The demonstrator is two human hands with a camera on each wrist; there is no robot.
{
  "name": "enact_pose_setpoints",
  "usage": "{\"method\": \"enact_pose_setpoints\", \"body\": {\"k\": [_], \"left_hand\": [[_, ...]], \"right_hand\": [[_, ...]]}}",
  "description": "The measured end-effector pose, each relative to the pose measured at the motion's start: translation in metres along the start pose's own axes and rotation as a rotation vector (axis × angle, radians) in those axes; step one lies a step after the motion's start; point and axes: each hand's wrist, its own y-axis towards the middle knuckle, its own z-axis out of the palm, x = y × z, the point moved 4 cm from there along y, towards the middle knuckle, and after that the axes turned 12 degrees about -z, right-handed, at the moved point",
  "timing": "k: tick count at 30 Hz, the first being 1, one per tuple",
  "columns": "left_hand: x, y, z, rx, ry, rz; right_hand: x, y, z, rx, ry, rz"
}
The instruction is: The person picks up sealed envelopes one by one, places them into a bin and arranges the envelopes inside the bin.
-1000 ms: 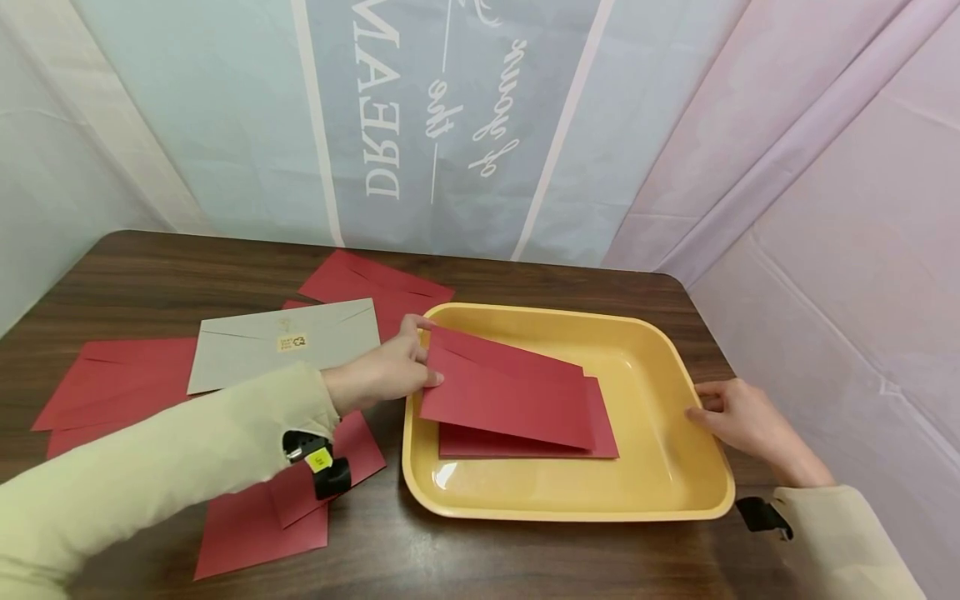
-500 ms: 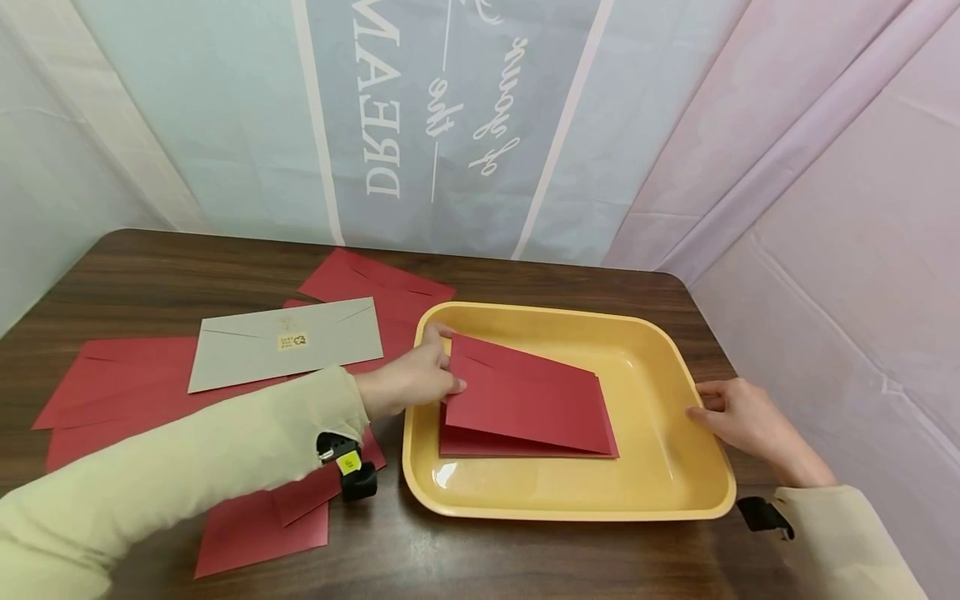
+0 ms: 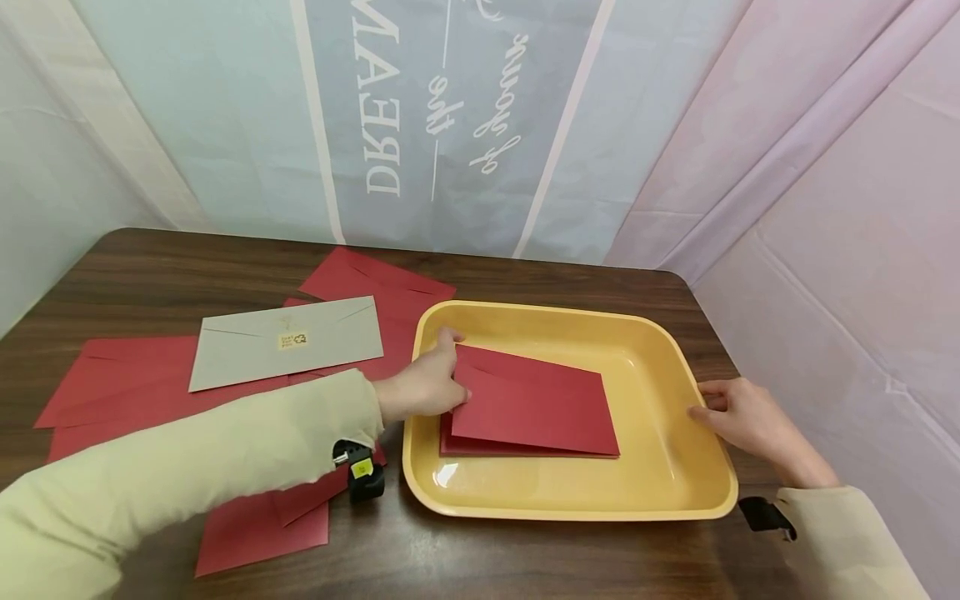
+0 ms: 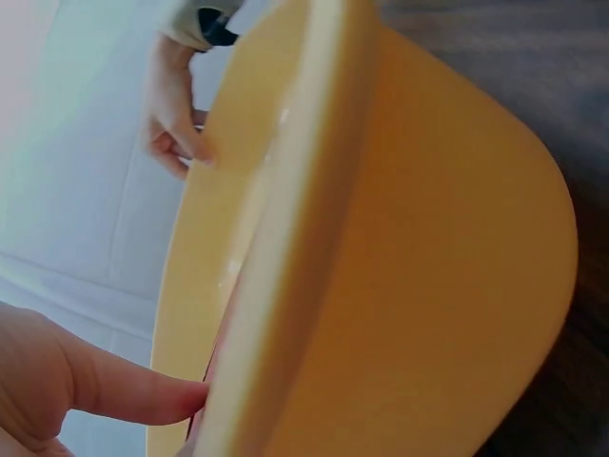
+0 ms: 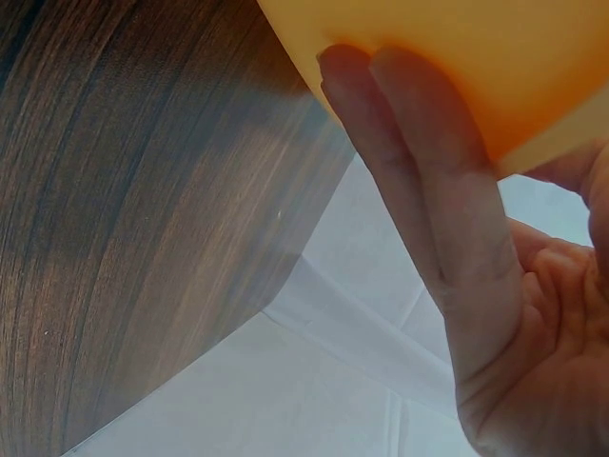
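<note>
In the head view a yellow tray (image 3: 660,400) stands on the right half of the dark wooden table. My left hand (image 3: 423,383) reaches over its left rim and holds the left end of a red envelope (image 3: 536,396), thumb on the upper face. Beneath that envelope, edges of more red paper (image 3: 525,455) show at the near side. My right hand (image 3: 750,421) pinches the tray's right rim. The right wrist view has two of its fingers (image 5: 438,181) against the outer wall. In the left wrist view the left thumb (image 4: 143,392) lies beside the rim.
Left of the tray, several red envelopes (image 3: 262,542) lie spread and overlapping on the table (image 3: 450,567). A grey envelope (image 3: 247,346) with a small sticker lies on top of them. Printed cloth (image 3: 450,125) hangs behind the table, and pale cloth (image 3: 862,292) hangs at the right.
My left hand has moved right and slightly toward me, bringing the red envelope lower and nearly in line with the paper beneath it. The right hand has stayed at the rim.
</note>
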Motion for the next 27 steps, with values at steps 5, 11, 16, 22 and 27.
{"method": "enact_pose_setpoints", "body": {"k": [5, 11, 16, 22, 27], "left_hand": [[-0.003, -0.001, 0.001, -0.009, 0.134, 0.008], [-0.005, 0.000, 0.005, 0.011, 0.213, -0.042], [-0.006, 0.004, 0.008, 0.022, 0.289, -0.112], [-0.010, 0.002, 0.011, 0.006, 0.375, -0.186], [-0.012, 0.004, 0.013, -0.002, 0.426, -0.231]], "right_hand": [[0.000, 0.000, -0.001, 0.001, -0.002, -0.001], [0.001, 0.000, -0.002, 0.006, -0.009, -0.002], [0.002, 0.000, -0.001, 0.006, -0.006, -0.001], [0.002, -0.001, -0.001, -0.004, -0.004, -0.007], [0.001, 0.000, -0.002, -0.007, -0.012, -0.012]]}}
